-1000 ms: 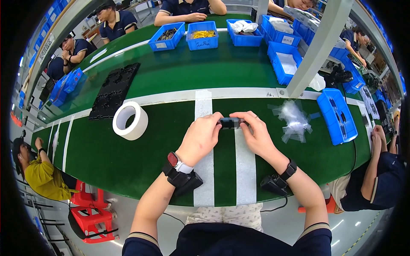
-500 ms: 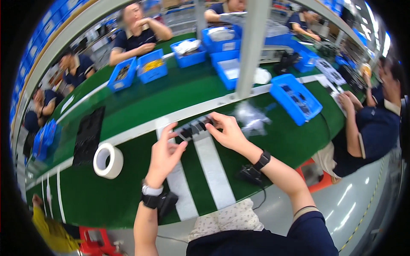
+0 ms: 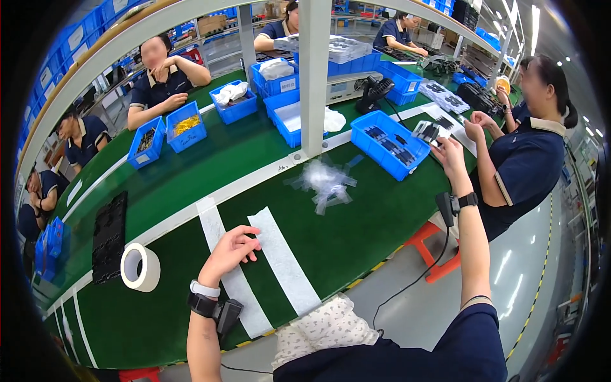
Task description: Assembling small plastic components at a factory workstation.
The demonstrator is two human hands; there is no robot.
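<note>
"Black-and-clear strip [image 3: 428, 131], that's what the right hand [image 3: 449, 155] has, pinched in its fingertips by the blue tray [image 3: 375, 160]'s right-hand corner."

"Over the tray or past it?"

"Can't tell from where I stand. Looks light to me, and thin; the clear part shines like film, so I'd guess it's slick and bends easily."

"Where would you take hold, then?"

"By an end or the rim, lightly. A hard squeeze in the middle might crease it. The dark pieces could be stiffer, but that's a guess."

"And the left hand [image 3: 230, 250]?"

"Nothing in it that I can see. Fingers loosely curled, above the green table [image 3: 344, 248], in from its near edge."

"Half a second ago both hands were at that strip."

"Right, out over the middle of the table. Now the right has it alone, off toward the table's right end, and the wearer's view has swung that way too."
</note>
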